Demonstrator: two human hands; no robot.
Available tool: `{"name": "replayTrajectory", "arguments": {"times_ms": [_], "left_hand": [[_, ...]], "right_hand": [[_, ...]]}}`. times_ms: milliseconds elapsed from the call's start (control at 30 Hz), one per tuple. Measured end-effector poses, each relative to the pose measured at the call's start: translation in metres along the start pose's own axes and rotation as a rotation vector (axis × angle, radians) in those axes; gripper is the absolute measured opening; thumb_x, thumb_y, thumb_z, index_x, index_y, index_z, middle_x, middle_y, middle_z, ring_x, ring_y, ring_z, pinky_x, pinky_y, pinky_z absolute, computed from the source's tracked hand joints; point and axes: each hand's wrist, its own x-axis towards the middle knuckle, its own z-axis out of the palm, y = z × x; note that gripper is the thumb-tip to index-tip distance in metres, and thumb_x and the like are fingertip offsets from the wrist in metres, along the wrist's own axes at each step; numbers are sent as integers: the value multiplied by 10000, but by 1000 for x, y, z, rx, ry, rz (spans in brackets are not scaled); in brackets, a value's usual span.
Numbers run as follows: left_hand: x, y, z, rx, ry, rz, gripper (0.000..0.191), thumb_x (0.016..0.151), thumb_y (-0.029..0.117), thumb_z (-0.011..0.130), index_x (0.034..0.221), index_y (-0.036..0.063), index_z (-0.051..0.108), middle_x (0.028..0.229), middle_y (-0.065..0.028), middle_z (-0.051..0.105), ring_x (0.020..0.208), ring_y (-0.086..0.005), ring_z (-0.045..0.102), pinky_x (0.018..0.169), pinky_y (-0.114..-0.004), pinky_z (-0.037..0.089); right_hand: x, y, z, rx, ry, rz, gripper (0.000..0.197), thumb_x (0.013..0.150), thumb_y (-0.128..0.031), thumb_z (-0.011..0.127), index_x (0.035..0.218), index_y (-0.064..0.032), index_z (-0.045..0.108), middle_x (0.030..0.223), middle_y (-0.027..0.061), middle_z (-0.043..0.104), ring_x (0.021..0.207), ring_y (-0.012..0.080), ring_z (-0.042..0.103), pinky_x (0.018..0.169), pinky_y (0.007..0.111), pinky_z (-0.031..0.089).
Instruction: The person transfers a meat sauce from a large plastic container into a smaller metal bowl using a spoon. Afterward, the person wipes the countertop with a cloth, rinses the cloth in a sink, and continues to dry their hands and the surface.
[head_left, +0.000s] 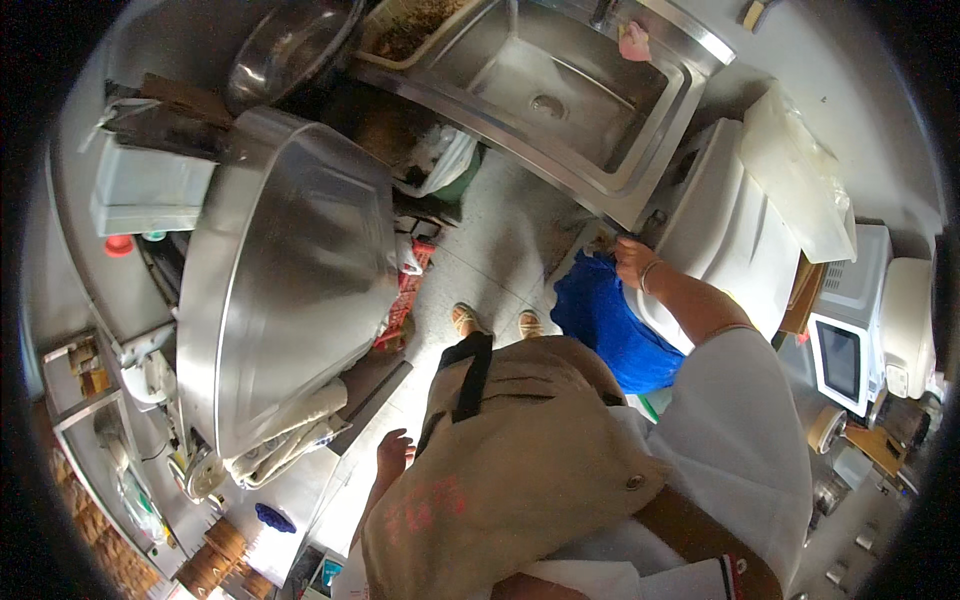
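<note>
My right hand (636, 262) is closed at the front corner of the steel sink, on the top of a blue cloth (619, 322) that hangs down beside a white plastic tub (727, 232). A dark handle-like end shows just above the fingers; what it belongs to is unclear. My left hand (395, 452) hangs low beside the tan apron (510, 465), fingers loosely curled, with nothing seen in it. Before me stands the stainless steel sink (517, 124), with a pink cloth (635, 41) near its tap.
To the left a large steel basin or lid (300, 262) bulges out over a red plastic crate (405, 300). A lined bin (450, 169) stands below the sink's left side. A microwave (844, 352) is at the right. Floor tiles (487, 255) show between.
</note>
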Motion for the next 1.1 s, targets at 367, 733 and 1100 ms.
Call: {"name": "replayTrajectory", "arguments": {"times_ms": [367,733,1100], "left_hand": [[124,60,-28,835,-148,466,195,821,170,470,943,29,526,807,-64,561,621,-122,535,504,-243,430],[106,279,102,224,-527,282,287,822,140,506,1075,13,458,838,-45,541,648,-92,491,527,-197,400],[107,425,236,512,-425,506,255,822,78,455,1072,28,457,971,-96,544,877,-165,530,760,-277,416]], "right_hand": [[-90,77,-85,2512,1103,884,376,709,-73,430,1079,-11,461,938,165,554,779,271,573,694,385,471],[-92,189,-88,2208,1332,1120,425,732,-194,534,1119,-32,464,1008,156,539,917,257,525,802,358,409],[-60,419,-108,1101,268,1166,602,824,-139,424,1325,-209,97,1010,149,550,866,267,563,695,346,463]]}}
